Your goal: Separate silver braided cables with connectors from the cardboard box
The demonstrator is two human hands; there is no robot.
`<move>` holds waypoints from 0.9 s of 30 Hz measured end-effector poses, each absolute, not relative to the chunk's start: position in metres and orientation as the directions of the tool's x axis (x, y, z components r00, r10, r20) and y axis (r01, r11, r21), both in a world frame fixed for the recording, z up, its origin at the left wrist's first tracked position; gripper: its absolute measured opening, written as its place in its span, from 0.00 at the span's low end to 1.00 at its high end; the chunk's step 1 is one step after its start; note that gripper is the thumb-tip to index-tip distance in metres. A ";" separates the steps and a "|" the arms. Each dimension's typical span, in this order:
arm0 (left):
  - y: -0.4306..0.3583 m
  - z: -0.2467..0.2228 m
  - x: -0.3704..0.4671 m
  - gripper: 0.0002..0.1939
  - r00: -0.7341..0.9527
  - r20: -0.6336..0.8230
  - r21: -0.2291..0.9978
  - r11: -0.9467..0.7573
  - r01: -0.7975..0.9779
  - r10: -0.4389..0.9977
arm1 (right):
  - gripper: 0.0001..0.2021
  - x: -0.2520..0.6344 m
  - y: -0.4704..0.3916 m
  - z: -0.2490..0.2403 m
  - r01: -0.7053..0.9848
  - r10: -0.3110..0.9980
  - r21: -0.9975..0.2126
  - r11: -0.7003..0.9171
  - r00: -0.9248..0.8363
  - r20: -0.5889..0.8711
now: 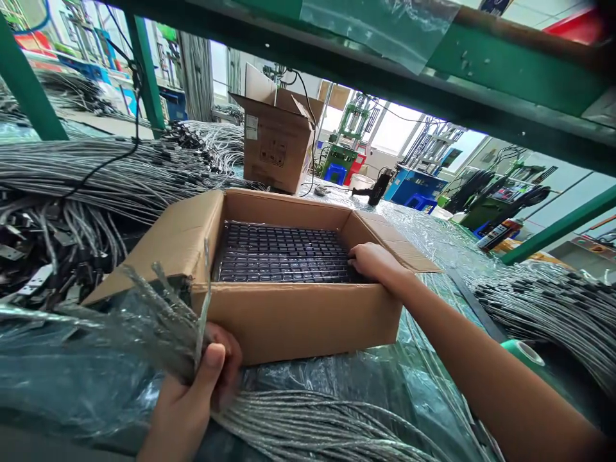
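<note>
Holding cables (176,327) in a closed grip, my left hand (205,378) is just in front of the box (298,321), by its near left corner, towards the desk's (356,372) near edge. My right hand (373,262) reaches inside past the box's near right corner; its fingertips are partly hidden, so I cannot tell whether that grip has closed on any black parts (283,253), which lie in rows there. I judge a light touch advisable to keep the rows undisturbed, with strand ends held clear of the rim.
</note>
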State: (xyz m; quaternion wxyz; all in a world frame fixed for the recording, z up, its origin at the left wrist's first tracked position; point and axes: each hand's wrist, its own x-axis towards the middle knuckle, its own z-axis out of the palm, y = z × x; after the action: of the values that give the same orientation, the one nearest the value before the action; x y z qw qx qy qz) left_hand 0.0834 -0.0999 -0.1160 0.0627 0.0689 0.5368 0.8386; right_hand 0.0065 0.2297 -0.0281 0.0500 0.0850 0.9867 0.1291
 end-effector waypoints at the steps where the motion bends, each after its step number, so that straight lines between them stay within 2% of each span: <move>1: -0.101 -0.117 0.084 0.17 -0.982 0.051 0.897 -0.441 -0.034 0.180 | 0.12 0.006 0.231 -0.029 0.148 0.173 0.270 0.951 -0.982 -0.072; 4: -0.104 -0.117 0.086 0.25 -0.977 0.065 0.863 -0.503 -0.048 0.204 | 0.11 0.005 0.234 -0.031 0.124 0.148 0.289 0.949 -0.987 -0.061; 6: -0.103 -0.115 0.087 0.27 -0.972 0.067 0.842 -0.535 -0.067 0.227 | 0.10 0.003 0.235 -0.033 0.103 0.127 0.296 0.950 -0.990 -0.064; 13: -0.101 -0.112 0.086 0.17 -0.974 -0.020 0.786 -0.598 -0.155 0.226 | 0.11 0.003 0.235 -0.032 0.077 0.103 0.281 0.957 -0.992 -0.079; 25: -0.100 -0.110 0.087 0.15 -0.981 -0.004 0.786 -0.606 -0.124 0.194 | 0.09 -0.016 0.234 -0.017 0.117 0.163 0.237 0.965 -0.969 -0.186; 27: -0.100 -0.109 0.087 0.14 -0.982 -0.018 0.782 -0.610 -0.133 0.190 | 0.07 -0.020 0.234 -0.015 0.130 0.159 0.203 0.971 -0.978 -0.136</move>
State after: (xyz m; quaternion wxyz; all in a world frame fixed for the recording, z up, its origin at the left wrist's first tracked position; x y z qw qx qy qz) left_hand 0.0866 -0.0997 -0.1091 0.0901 0.0333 0.4325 0.8965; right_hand -0.0196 0.2339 -0.0147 0.0759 0.0730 0.9897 0.0968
